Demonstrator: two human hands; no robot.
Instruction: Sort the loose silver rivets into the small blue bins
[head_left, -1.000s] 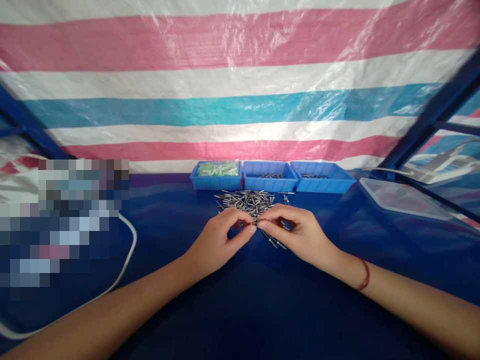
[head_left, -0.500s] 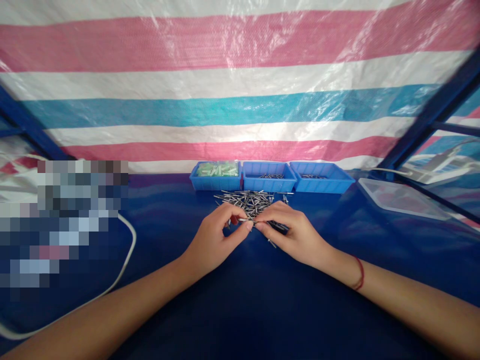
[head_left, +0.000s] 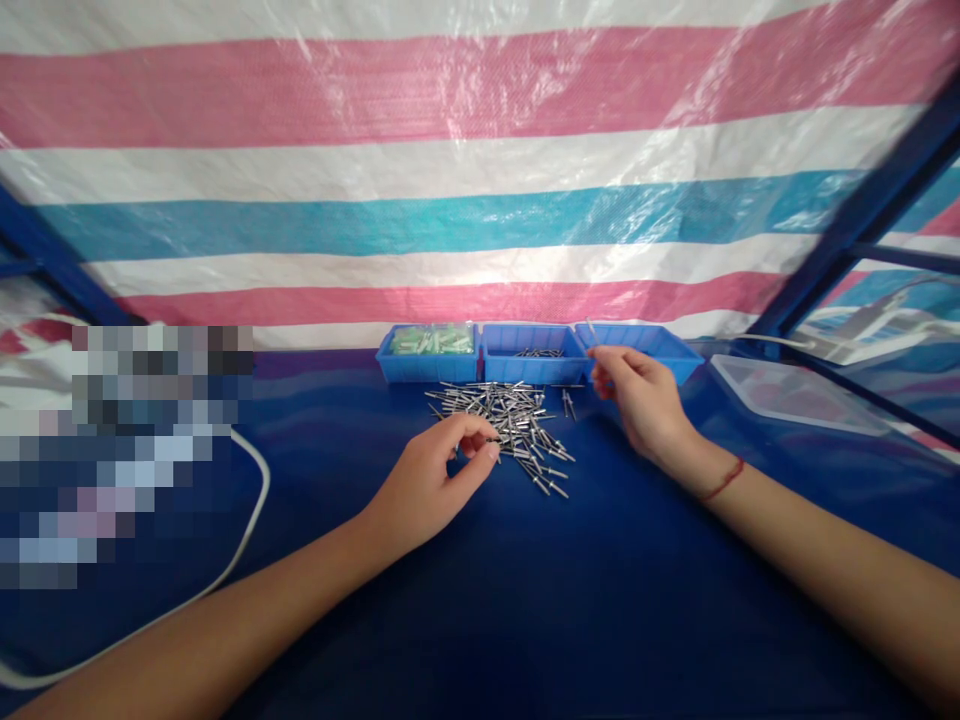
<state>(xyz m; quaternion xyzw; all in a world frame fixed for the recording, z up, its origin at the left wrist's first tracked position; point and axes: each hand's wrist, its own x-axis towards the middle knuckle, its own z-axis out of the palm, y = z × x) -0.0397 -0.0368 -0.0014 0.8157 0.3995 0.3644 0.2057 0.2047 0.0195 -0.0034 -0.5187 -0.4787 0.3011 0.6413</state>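
Observation:
A heap of silver blind rivets (head_left: 510,415) lies on the blue table. At the heap's near left edge is my left hand (head_left: 442,475), thumb and forefinger pinched on a small dark piece (head_left: 493,440), its kind too small to tell. My right hand (head_left: 641,400) is raised at the front of the right blue bin (head_left: 675,350), fingers closed. A thin silver piece, apparently a blind rivet (head_left: 590,325), sticks up above those fingertips; my fingers hide its lower end.
The middle blue bin (head_left: 534,371) holds some rivets, and the left blue bin (head_left: 427,371) holds a clear bag of pale green pieces (head_left: 435,340). A clear plastic lid (head_left: 795,395) lies at right. A white cable (head_left: 255,520) curves across the left side.
My right hand has left my left hand and moved right and away from me, to the right bin. My left hand has stayed pinched in place beside the heap.

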